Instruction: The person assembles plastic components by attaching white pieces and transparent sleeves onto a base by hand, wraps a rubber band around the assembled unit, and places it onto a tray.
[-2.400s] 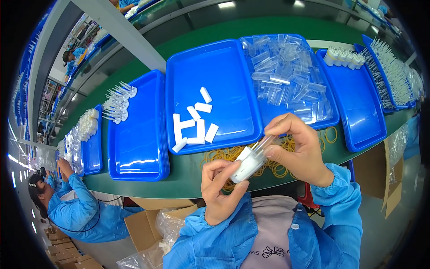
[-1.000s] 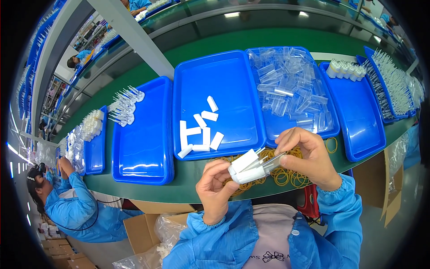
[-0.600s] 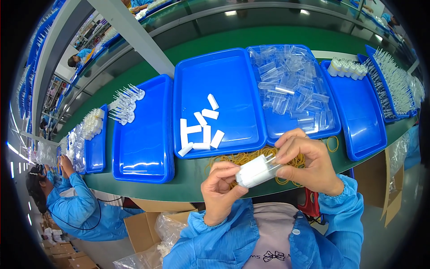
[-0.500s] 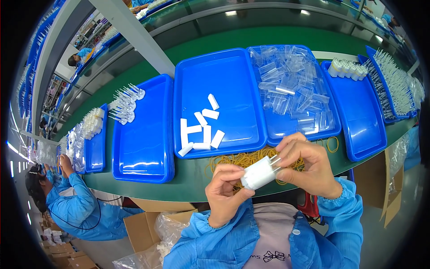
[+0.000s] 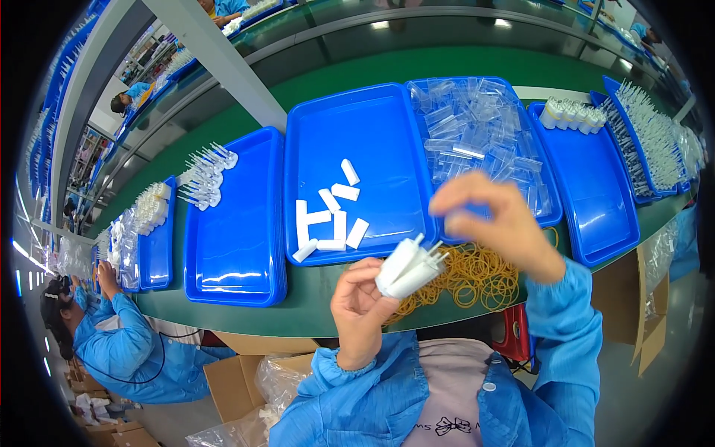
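Thumb and fingers of my left hand [image 5: 359, 307] are closed round the lower end of a white plastic piece with thin prongs [image 5: 408, 270]. It is tilted, its prongs pointing up and right; it looks like a few rounded parts side by side. My right hand [image 5: 497, 220] is raised to the right of it, apart from it and blurred by motion. Its thumb and forefinger are spread, with nothing seen between them. Below that hand lies a heap of yellow rubber bands [image 5: 477, 279] along the table's near edge.
A blue tray [image 5: 357, 112] ahead holds several small white blocks [image 5: 339, 223]. Right of it, clear plastic sleeves [image 5: 484, 138] fill another tray. White pronged pieces [image 5: 208, 175] lie on the left tray stack; bundled ones [image 5: 572, 115] stand at right. A co-worker [image 5: 126, 343] sits at left.
My right hand has let go of the white piece's prongs and moved up, away from it. My left hand has moved slightly left with the piece, which now tilts more upright.
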Motion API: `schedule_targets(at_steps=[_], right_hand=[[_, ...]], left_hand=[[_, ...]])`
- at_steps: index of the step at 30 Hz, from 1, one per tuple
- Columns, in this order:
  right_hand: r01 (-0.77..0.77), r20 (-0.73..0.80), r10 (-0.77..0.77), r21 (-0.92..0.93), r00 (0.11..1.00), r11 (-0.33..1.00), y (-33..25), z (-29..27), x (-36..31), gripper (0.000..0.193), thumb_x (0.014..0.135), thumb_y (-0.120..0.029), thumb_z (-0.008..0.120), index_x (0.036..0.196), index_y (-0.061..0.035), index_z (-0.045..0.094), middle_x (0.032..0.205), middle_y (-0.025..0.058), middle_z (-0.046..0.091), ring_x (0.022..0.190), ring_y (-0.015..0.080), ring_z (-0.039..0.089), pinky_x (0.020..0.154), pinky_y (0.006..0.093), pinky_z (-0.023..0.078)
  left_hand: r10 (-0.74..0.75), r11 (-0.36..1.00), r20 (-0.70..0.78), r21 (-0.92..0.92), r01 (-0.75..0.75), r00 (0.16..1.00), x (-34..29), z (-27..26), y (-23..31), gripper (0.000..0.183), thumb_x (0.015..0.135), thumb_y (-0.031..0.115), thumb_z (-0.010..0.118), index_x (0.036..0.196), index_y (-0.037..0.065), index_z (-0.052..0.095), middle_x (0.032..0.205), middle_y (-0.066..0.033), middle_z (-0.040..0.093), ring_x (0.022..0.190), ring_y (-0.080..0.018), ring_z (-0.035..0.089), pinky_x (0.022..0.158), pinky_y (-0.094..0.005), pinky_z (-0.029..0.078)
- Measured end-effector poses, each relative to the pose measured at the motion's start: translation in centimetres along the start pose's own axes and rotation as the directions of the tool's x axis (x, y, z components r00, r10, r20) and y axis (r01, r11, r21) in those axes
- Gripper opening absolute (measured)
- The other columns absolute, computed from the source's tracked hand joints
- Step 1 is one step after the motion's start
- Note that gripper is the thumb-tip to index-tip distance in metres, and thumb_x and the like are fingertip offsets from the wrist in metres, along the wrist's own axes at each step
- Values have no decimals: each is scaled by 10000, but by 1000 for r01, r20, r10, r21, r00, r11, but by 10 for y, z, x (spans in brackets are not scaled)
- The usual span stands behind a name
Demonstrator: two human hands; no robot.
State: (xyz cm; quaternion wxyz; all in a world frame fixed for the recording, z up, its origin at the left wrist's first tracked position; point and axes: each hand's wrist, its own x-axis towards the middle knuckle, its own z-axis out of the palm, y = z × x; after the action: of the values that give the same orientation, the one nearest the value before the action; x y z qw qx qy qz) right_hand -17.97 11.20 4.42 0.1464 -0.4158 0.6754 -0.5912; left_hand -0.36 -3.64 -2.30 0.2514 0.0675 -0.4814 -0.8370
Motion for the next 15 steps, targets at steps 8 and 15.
schedule_targets(at_steps=[8, 15], right_hand=[[-27, -69, -111, -941, 991, 338, 76, -24, 40, 182, 706, -134, 725, 873, -90, 667, 1003, 61, 573, 970, 257, 524, 829, 405, 394], [-10, -124, -57, -484, 991, 875, 36, -14, 18, 144, 820, -115, 633, 949, -55, 656, 818, 88, 568, 861, 224, 563, 703, 336, 443]], left_hand=[[-32, 998, -71, -48, 29, 997, -2, -3, 6, 396, 771, -42, 663, 1130, 9, 504, 1165, -119, 532, 1109, -204, 531, 970, -348, 414], [-54, 996, -26, -67, 52, 998, -2, 0, 11, 486, 761, -89, 631, 1215, -7, 481, 1174, -124, 532, 1115, -228, 541, 979, -367, 425]])
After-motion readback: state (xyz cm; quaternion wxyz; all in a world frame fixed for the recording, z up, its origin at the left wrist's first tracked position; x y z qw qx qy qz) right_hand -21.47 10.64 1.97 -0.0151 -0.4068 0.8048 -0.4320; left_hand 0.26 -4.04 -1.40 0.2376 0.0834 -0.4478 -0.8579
